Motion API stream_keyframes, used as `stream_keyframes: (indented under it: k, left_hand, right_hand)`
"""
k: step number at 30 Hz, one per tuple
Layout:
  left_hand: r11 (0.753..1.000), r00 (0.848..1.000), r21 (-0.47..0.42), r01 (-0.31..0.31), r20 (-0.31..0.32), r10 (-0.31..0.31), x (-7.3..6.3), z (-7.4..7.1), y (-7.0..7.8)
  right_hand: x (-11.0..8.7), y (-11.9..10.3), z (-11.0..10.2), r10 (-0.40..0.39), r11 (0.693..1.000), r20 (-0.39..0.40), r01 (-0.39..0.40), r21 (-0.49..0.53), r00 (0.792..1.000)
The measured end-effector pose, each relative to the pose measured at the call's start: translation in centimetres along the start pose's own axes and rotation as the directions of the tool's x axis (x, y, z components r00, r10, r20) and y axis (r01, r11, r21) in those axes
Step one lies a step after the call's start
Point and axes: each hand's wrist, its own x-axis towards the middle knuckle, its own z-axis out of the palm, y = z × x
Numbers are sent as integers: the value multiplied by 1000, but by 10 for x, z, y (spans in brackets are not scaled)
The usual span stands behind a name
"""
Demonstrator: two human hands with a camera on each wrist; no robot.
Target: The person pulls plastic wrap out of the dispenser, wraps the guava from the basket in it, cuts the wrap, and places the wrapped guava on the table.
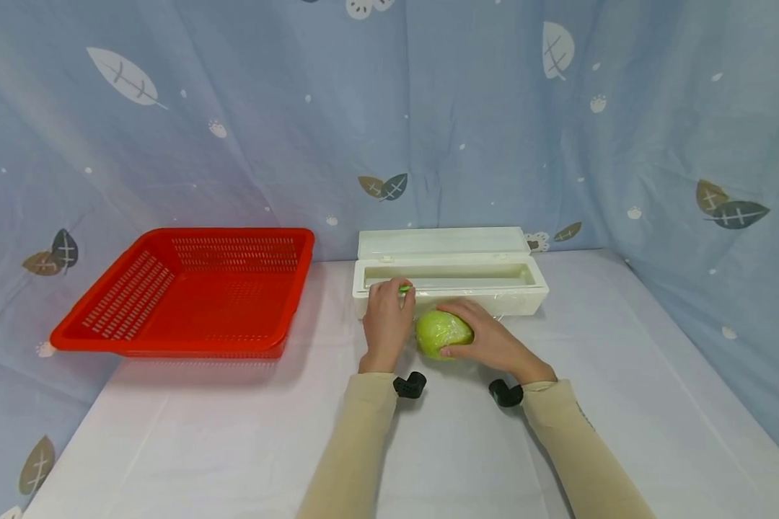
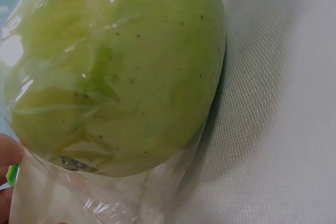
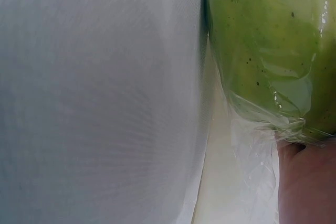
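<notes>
A green pear [image 1: 438, 334] with small dark specks lies on the table in front of the cling film dispenser [image 1: 467, 299], clear film drawn over its skin. My right hand [image 1: 487, 342] grips it from the right, thumb at the near side and fingers over the far side. At the dispenser's front edge, my left hand [image 1: 388, 321] pinches a small green slide cutter [image 1: 405, 288], mostly covered by the fingers. Up close in the left wrist view, wrinkled film [image 2: 121, 203] runs from the pear toward the dispenser. The dispenser's white lid [image 1: 441, 243] stands raised at the back.
A red perforated basket [image 1: 285, 310] stands to the left on the white-covered table [image 1: 234, 432]. Behind everything hangs a blue curtain [image 1: 467, 108] with a leaf pattern. Black wrist cameras [image 1: 410, 385] sit at the inner side of both sleeves.
</notes>
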Motion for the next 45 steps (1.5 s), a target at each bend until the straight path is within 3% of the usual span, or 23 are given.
stream_keyframes:
  k: [25,39,45]
  left_hand:
    - [1000,1000,15,-14,-9,14,2,-3,-5]
    - [996,993,82,-24,-111,33,-2,1,-5]
    - [993,992,119,-13,-122,28,-3,1,-3]
  right_hand:
    - [0,1,2,1,1000,-10,-1,6,1000]
    - [1,1,1,-3,1000,2,3,12,1000]
    - [0,2,1,2,1000,3,-2,5,1000]
